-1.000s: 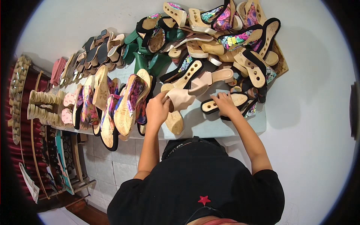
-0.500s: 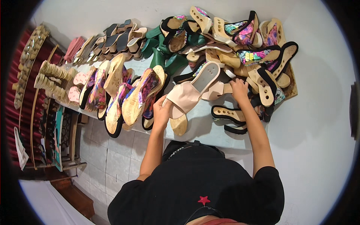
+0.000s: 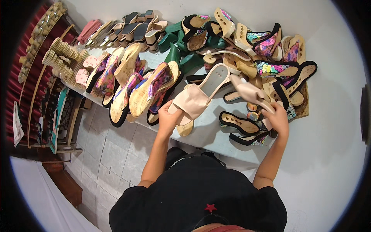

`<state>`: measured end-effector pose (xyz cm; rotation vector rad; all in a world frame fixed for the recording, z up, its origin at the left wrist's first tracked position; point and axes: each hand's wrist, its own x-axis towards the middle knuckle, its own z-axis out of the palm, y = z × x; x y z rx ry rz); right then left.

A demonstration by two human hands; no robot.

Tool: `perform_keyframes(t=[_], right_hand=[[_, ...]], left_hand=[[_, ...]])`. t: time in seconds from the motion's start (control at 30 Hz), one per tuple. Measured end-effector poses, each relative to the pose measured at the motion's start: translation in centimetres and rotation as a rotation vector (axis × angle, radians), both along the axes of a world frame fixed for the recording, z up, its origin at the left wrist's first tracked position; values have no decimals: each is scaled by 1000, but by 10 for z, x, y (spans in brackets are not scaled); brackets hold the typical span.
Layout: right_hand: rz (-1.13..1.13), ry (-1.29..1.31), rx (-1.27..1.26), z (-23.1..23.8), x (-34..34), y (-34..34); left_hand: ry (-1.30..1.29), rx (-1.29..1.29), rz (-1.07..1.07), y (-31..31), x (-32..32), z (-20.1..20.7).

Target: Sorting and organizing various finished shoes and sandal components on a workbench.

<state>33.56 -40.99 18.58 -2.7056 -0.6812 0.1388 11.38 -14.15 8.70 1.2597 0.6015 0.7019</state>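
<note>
My left hand (image 3: 169, 116) grips a pale beige slide sandal (image 3: 192, 101) by its toe end, above the table's front edge. Its wide strap faces up and its grey insole slants away to the far right. A second beige sandal (image 3: 248, 91) is held at one end by my right hand (image 3: 277, 120), tilted over the pile on the right. Under the left sandal, the rounded tip of a wooden sole (image 3: 185, 129) shows. Close to my right hand lie two black-edged wedge shoes, one with a row of holes in its sole (image 3: 239, 122).
On the white table (image 3: 206, 138), floral wedge shoes (image 3: 152, 91) stand at left and green shoes (image 3: 189, 62) behind. Black-and-beige heeled sandals (image 3: 133, 33) line the back. Patterned wedges (image 3: 276, 69) pile up at right against the wall. Stacked soles (image 3: 62, 58) sit far left.
My right hand has lifted the second beige sandal from the pile and moved right and nearer me. The left hand keeps its sandal nearly in place. The view has shifted slightly.
</note>
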Motion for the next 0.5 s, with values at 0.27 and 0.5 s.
perform_keyframes(t=[0.27, 0.5], right_hand=[[-135, 612, 1056, -48, -37, 1], [160, 667, 1462, -23, -96, 67]], left_hand=[[-53, 118, -52, -5, -47, 63], [-382, -62, -185, 41, -136, 103]])
